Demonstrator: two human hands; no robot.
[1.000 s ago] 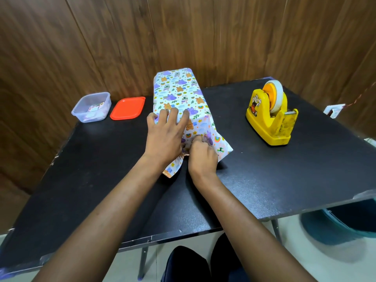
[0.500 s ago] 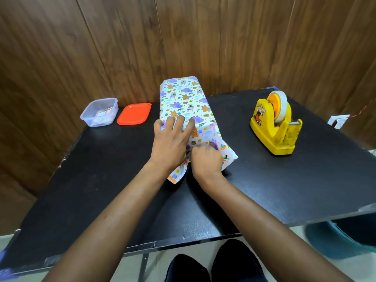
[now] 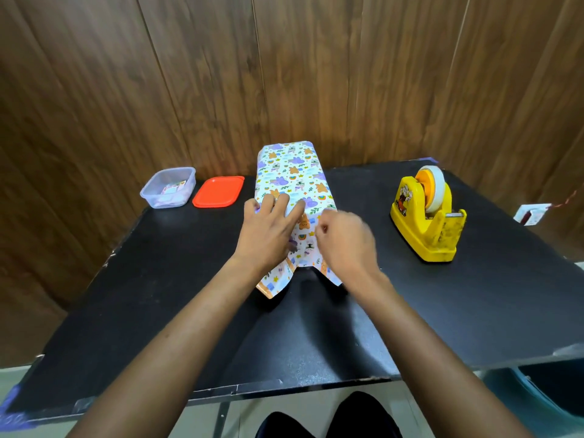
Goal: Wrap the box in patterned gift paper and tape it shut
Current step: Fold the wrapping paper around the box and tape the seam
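The box (image 3: 292, 175), covered in white paper with purple and orange animal prints, lies lengthwise on the black table (image 3: 442, 305). My left hand (image 3: 268, 232) presses flat on the near part of its top, fingers spread. My right hand (image 3: 344, 241) hovers at the near right corner with fingers curled; whether it pinches the paper is unclear. Loose paper flaps (image 3: 278, 281) stick out at the near end, folded down in the middle. A yellow tape dispenser (image 3: 426, 216) with a white roll stands to the right.
A clear plastic tub (image 3: 167, 188) holding small items and its red lid (image 3: 218, 191) sit at the back left. A wooden wall (image 3: 284, 74) runs behind the table. A blue bin (image 3: 537, 403) stands on the floor at the lower right.
My right hand has lifted off the near end fold and shifted right, uncovering the paper pressed down there. My left hand stays on the box. The camera tilted so the scene sits lower.
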